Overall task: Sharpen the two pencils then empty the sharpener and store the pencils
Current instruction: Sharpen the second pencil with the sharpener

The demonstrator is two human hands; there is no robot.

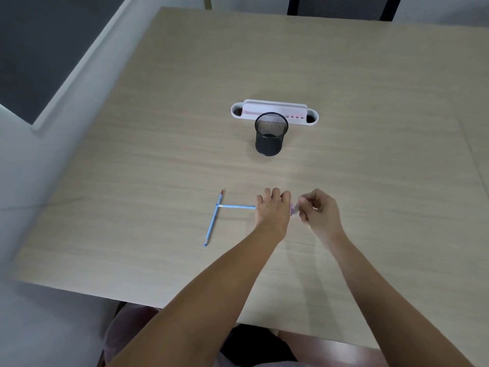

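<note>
Left hand (272, 207) grips a blue pencil (236, 206); right hand (318, 210) pinches what looks like a small sharpener (294, 209). 2nd pencil (213, 218) lies on table (158, 168).

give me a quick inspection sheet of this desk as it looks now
surface: pale wood-grain table, mostly bare
job's things: one blue pencil lying free on the table; second blue pencil held level, its free end touching the first; small translucent purple sharpener between the hands; black mesh cup upright, beyond the hands
clutter: white oval desk organiser behind the cup
hands: left hand gripping second pencil; right hand pinching sharpener
cables: nothing seen
surroundings: dark chair at far edge, grey floor at left
</note>
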